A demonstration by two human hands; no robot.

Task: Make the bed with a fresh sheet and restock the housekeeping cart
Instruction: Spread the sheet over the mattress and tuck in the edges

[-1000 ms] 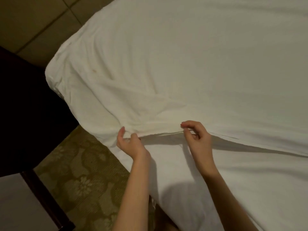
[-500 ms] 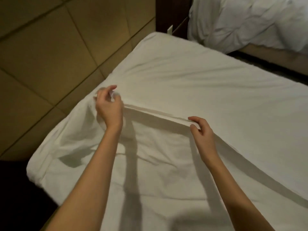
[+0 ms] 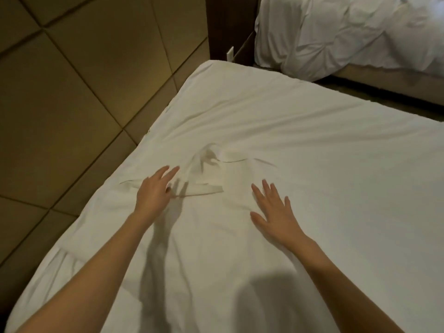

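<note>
Now both hands, left hand [image 3: 153, 191] and right hand [image 3: 274, 212], spread wide, seemingly brushing the sheet [image 3: 312, 152].

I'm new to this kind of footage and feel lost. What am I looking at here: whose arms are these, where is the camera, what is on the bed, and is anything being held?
There is no machine. A person wears a camera on the head, looking forward and down, so the two bare arms are their own. The left hand and right hand are both open with fingers spread, over a white sheet that covers the bed. Neither holds anything. A rumpled fold of the sheet lies just beyond the hands. A second bed with crumpled white bedding stands further off on the right, and a panelled wall runs on the left.
</note>
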